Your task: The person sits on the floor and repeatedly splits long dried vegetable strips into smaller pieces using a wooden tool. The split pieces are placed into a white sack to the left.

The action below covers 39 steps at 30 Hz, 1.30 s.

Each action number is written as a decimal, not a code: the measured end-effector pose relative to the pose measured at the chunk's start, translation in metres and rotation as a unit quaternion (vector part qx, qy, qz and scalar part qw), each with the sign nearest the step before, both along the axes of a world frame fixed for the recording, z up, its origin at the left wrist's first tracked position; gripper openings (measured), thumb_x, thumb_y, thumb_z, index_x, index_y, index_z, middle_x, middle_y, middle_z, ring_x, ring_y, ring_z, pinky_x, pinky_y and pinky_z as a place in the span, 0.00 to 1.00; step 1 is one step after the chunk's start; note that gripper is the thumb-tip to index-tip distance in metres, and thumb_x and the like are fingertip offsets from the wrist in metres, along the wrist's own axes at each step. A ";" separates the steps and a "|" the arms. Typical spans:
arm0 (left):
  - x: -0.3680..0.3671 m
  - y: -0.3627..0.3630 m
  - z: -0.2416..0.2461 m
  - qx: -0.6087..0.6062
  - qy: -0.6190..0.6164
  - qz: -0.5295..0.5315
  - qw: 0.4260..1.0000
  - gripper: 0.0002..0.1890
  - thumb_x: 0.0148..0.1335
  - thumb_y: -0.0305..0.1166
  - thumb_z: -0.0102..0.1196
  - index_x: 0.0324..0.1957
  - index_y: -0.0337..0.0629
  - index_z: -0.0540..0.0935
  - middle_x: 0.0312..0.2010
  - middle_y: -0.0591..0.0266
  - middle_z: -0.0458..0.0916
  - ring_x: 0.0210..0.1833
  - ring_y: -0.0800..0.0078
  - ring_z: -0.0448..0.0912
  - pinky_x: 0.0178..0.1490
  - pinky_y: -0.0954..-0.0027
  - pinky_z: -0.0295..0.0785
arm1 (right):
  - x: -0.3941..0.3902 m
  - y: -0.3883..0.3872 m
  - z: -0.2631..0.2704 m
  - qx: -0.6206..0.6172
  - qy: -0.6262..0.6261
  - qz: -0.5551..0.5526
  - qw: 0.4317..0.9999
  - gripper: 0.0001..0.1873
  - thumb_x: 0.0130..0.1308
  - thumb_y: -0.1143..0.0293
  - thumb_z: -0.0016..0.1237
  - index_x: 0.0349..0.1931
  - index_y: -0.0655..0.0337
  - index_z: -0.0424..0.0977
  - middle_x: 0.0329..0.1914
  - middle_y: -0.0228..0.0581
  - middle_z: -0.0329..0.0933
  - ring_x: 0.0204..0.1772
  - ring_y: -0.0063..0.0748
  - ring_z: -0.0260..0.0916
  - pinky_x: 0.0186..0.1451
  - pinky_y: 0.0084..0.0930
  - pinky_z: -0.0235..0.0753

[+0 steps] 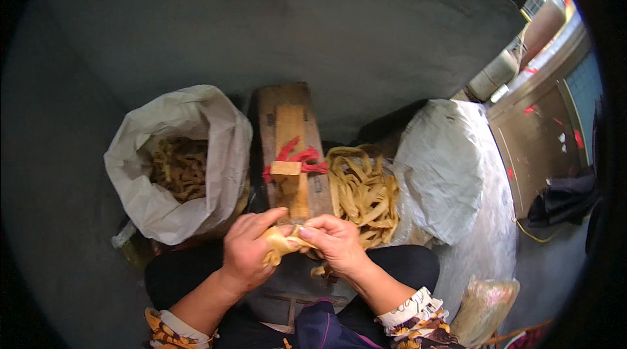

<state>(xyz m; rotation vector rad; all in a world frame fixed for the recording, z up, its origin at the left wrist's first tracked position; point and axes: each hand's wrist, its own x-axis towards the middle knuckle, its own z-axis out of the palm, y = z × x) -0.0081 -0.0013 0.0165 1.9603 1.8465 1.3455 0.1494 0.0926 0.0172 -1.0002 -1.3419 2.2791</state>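
Both hands meet over my lap, at the near end of a wooden bench (289, 94). My left hand (247, 251) grips a bunched pale-yellow strip (280, 243) of pliable material whose kind I cannot tell. Thumb and fingers of my right hand (338, 243) pinch the strip's other end. On the bench, a lighter board (289, 123) lies lengthwise, with a small upright wooden block (285, 169) on it. Red cloth ties (308, 155) wrap around the bench by the block. A pile of similar yellow strips (365, 192) lies to the bench's right, beside my right hand.
At the left stands an open white woven sack (171, 221) holding brown twisted pieces (181, 168). To the right are a grey-white covered bundle (441, 168) and clear plastic sheeting (404, 202). A plastic-wrapped package (485, 307) lies lower right. A dark wall (294, 21) rises behind the bench.
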 end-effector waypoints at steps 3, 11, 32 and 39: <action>0.003 -0.004 -0.002 -0.126 -0.154 -0.048 0.979 0.15 0.46 0.24 0.57 0.40 0.41 0.80 0.48 0.55 0.77 0.46 0.58 0.77 0.48 0.63 0.70 | 0.001 -0.008 -0.002 0.177 0.017 0.030 0.984 0.08 0.64 0.70 0.48 0.36 0.68 0.74 0.26 0.33 0.75 0.29 0.18 0.70 0.30 0.16 0.70; -0.003 -0.014 -0.006 -0.185 -0.026 -0.095 0.978 0.13 0.47 0.23 0.54 0.38 0.35 0.79 0.46 0.53 0.77 0.46 0.58 0.76 0.48 0.64 0.69 | -0.006 -0.014 -0.007 0.490 -0.189 0.217 0.823 0.18 0.66 0.55 0.40 0.30 0.62 0.74 0.23 0.47 0.75 0.27 0.49 0.73 0.30 0.37 0.73; -0.010 -0.013 0.010 -0.295 -0.619 -0.011 0.728 0.07 0.54 0.28 0.59 0.32 0.36 0.77 0.21 0.65 0.75 0.20 0.82 0.71 0.23 0.81 0.65 | 0.005 0.002 0.007 -0.062 -0.097 0.122 0.986 0.19 0.61 0.53 0.52 0.24 0.62 0.73 0.15 0.21 0.61 0.18 0.13 0.50 0.20 0.13 0.48; -0.007 0.016 -0.013 -0.203 -0.586 0.099 0.778 0.06 0.57 0.29 0.55 0.32 0.37 0.76 0.22 0.65 0.74 0.21 0.81 0.69 0.25 0.79 0.65 | -0.001 0.021 -0.018 0.379 -0.161 -0.039 0.910 0.11 0.56 0.65 0.57 0.27 0.62 0.73 0.18 0.29 0.72 0.22 0.19 0.66 0.25 0.19 0.66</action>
